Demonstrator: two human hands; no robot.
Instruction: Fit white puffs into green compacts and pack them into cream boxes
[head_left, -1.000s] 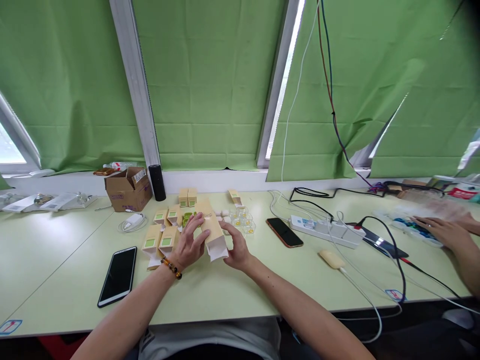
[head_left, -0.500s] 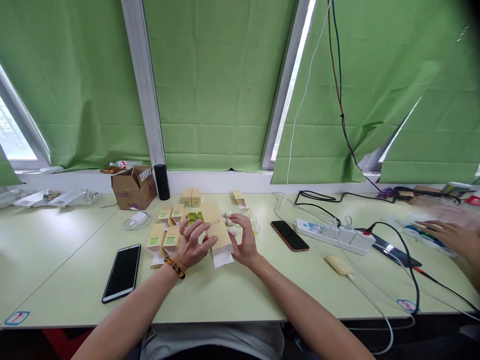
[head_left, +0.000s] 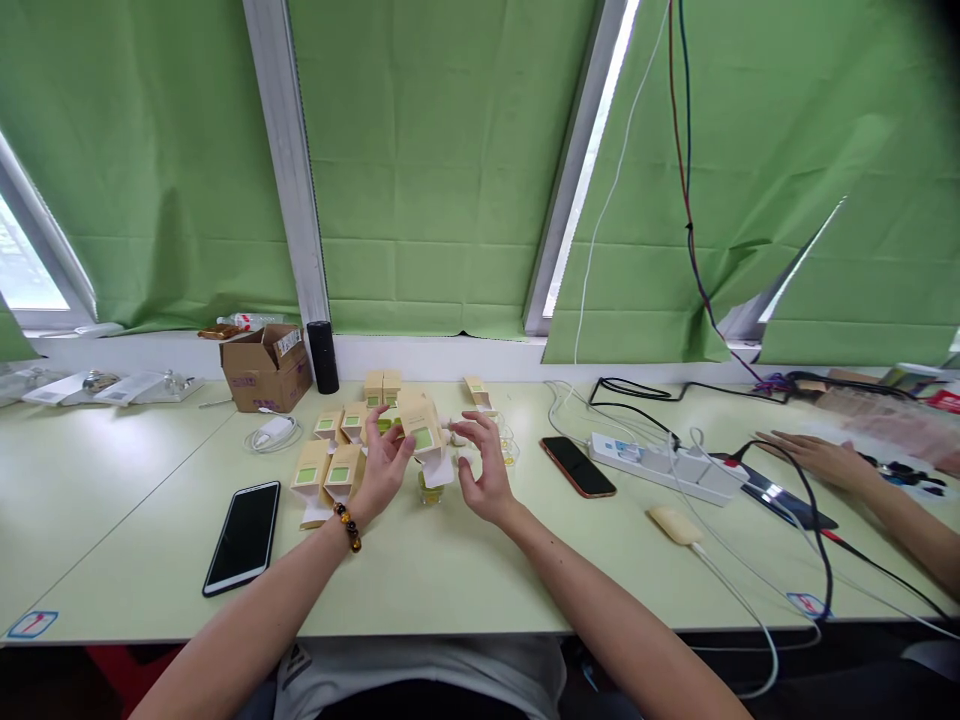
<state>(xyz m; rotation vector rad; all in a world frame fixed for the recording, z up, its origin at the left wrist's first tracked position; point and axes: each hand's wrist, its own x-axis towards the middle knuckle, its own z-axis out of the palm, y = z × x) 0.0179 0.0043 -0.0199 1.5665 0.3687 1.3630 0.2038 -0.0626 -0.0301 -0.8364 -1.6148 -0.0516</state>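
Observation:
My left hand point(head_left: 382, 462) grips a small tan cardboard box point(head_left: 420, 424) with a green window, tilted with its white flap hanging open at the near end. Just below that flap, a small clear and green piece point(head_left: 430, 489) shows at the table; its exact kind I cannot tell. To the right, my right hand point(head_left: 486, 468) has its fingers apart and holds nothing. Several similar tan boxes point(head_left: 310, 466) stand on the left by my left wrist. Green pieces point(head_left: 387, 422) are partly hidden behind my left fingers. Small clear pieces point(head_left: 510, 445) lie beyond my right hand.
A black phone point(head_left: 242, 538) lies left, another phone point(head_left: 577, 466) right. Past it are a white power strip point(head_left: 667, 468), cables and a cream mouse-shaped device point(head_left: 673, 525). A brown carton point(head_left: 266, 368) and black cylinder point(head_left: 323, 357) stand behind. Another person's hand point(head_left: 821, 460) is far right.
The box in my left hand has tipped, its window now facing me, and the small green piece shows beneath it. My right hand has come off the box. The other person's hand has moved left.

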